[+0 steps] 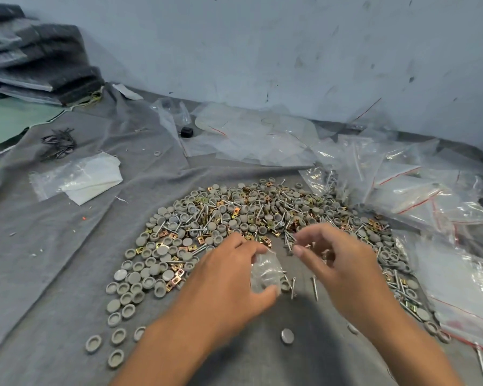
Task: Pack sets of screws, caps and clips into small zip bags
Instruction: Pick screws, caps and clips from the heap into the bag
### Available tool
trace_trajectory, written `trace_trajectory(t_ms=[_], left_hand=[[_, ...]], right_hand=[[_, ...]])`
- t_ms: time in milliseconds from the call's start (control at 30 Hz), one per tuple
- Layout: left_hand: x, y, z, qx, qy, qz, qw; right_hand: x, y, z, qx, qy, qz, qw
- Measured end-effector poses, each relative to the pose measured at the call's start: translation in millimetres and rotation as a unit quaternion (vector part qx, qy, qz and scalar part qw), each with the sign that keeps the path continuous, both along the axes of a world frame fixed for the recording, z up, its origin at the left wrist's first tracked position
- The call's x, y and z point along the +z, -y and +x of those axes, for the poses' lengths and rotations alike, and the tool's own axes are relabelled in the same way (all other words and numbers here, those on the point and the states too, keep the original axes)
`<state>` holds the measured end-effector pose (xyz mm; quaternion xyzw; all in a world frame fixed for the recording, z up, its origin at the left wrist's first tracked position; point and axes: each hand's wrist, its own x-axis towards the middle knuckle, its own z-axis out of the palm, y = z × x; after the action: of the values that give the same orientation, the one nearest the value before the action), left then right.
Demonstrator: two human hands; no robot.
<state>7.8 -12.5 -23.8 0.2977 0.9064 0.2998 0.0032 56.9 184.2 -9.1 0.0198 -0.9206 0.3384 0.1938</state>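
Starting at the upper left of the frame, a stack of dark felt sheets (39, 54) sits against the wall, and below it a loose bundle of black screws (58, 142) and a flat bag with white paper (78, 176) lie on the grey cloth (53, 246) that covers the worktop. Moving toward the middle, a wide heap of grey caps (140, 277), brass clips (176, 274) and silver screws (279, 215) spreads in an arc around the hands. The left hand (229, 277) grips a small clear zip bag (264, 271) between curled fingers and thumb, just above the cloth at the lower middle of the frame. The right hand (338, 257) hovers close beside it with fingers bent; it looks pinched on something small, perhaps a screw, but blur makes that hard to confirm. Two screws (304, 286) lie on the cloth between the hands, and one cap (287, 336) sits alone lower down. Along the right side and top middle of the frame, a pile of clear bags (402, 176) with red seal lines rests near the wall; some appear to hold parts, others look empty. Judging by the size of the loose heap, most of the packing is still ahead, and this bag seems to be only starting to be filled.
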Motion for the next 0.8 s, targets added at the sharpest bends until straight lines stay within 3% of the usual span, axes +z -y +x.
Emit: trace_trajectory(t_ms=[133,267,333,433,500,667,800], left_hand=[[-0.4,2.1,-2.7,0.002,-0.006,0.004,1.0],[0.5,2.3,-1.8,0.0,-0.001,0.001,1.0],[0.6,1.3,0.8,0.002,0.001,0.001,1.0],[1.9,-0.9,2.0,0.005,0.005,0.005,1.0],[2.9,-1.8,2.3,0.001,0.01,0.003,1.0],[3.1,-1.5,1.8,0.011,-0.005,0.0,1.0],[2.2,-2.8,3.1,0.009,-0.008,0.004,1.0]], right_hand=[[-32.3,-7.5,3.0,0.012,0.178,0.124,0.976],[-40.5,-2.1,3.9,0.014,0.147,0.186,0.971],[-30.4,-1.3,4.4,0.015,0.121,0.149,0.981],[-7.0,6.2,7.3,0.035,0.008,0.055,0.998],[3.9,14.0,7.2,0.062,-0.015,0.079,0.995],[-0.9,13.3,-37.2,0.028,0.012,-0.012,0.999],[-25.4,15.4,-87.6,0.027,0.128,0.156,0.979]])
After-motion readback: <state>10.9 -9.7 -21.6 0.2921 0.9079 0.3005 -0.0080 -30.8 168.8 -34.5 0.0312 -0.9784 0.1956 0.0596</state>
